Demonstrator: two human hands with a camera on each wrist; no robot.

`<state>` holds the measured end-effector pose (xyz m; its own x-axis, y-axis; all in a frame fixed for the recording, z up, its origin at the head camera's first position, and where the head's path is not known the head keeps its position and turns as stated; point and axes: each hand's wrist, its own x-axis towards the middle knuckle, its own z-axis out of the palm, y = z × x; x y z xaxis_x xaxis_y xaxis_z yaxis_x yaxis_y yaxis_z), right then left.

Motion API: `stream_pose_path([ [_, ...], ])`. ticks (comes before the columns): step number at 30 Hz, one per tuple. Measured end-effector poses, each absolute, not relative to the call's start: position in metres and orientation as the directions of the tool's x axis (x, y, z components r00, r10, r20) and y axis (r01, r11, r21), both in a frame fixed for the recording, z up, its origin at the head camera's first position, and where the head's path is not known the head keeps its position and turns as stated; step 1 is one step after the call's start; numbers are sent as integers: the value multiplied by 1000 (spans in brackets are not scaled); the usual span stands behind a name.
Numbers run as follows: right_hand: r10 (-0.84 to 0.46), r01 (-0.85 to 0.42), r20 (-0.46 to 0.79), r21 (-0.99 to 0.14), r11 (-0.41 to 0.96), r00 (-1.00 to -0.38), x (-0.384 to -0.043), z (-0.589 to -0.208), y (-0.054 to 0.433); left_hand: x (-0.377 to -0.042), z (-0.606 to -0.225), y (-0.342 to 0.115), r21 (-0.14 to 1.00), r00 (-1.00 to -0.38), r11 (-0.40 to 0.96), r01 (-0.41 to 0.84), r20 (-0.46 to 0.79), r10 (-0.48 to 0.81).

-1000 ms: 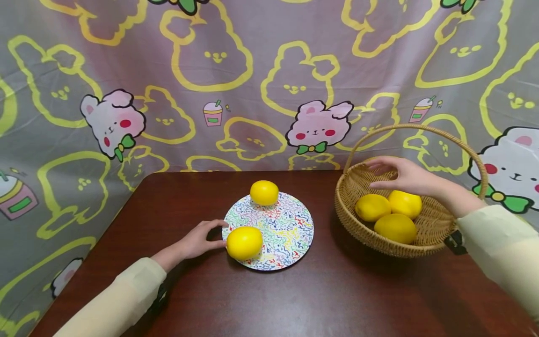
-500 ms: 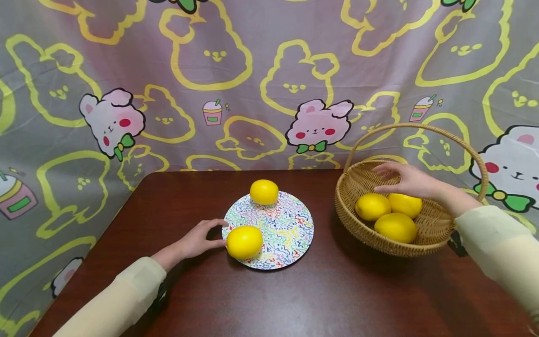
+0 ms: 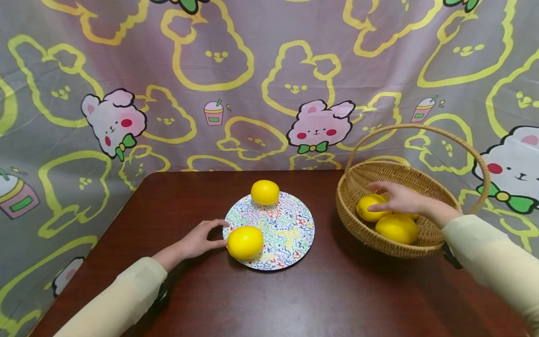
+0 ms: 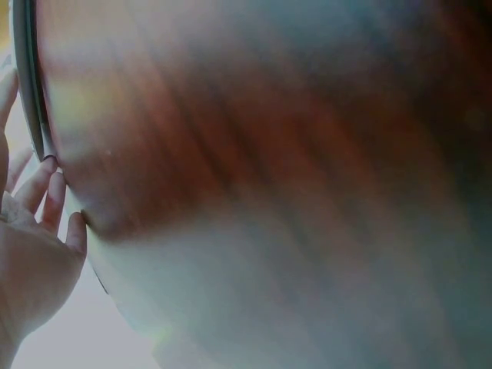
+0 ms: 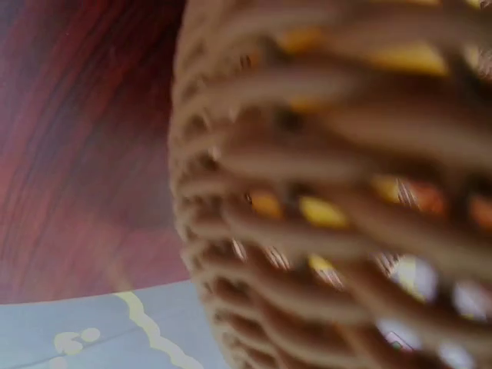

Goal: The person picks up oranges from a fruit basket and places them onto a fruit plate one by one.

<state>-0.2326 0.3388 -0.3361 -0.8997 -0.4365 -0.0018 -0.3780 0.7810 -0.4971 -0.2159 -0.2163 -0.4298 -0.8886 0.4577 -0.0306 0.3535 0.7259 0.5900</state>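
Note:
My right hand (image 3: 397, 197) reaches into the wicker basket (image 3: 349, 220), its thumb across the left lemon (image 3: 366, 213) and its fingers spread just past it. Another lemon (image 3: 396, 229) lies in front, and a third is mostly hidden under that hand. My left hand (image 3: 198, 241) rests at the left edge of a round plate (image 3: 290, 229) with a multicoloured squiggle pattern, thumb and fingers apart at the rim. In the left wrist view, fingertips (image 4: 77, 227) touch that edge. On the plate sit a near lemon (image 3: 245, 243) and a far lemon (image 3: 265, 192).
The basket's tall arched handle (image 3: 421, 126) rises over the right forearm. Plate and basket stand on a dark reddish-brown table (image 3: 290, 299). A grey-pink cloth (image 3: 252, 70) printed with bunnies hangs behind. Basket weave fills much of the right wrist view.
My right hand has come down into the basket and slightly toward me, from above the lemons to the left one. The left hand and plate stay as they were.

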Motion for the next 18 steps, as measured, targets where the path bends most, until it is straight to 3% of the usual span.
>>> stream_pose_path([
  [18,-418,-378,1,-433,819,-908,-233,-350,341,-215,-430,-216,590,-895,733,338,-40,444],
])
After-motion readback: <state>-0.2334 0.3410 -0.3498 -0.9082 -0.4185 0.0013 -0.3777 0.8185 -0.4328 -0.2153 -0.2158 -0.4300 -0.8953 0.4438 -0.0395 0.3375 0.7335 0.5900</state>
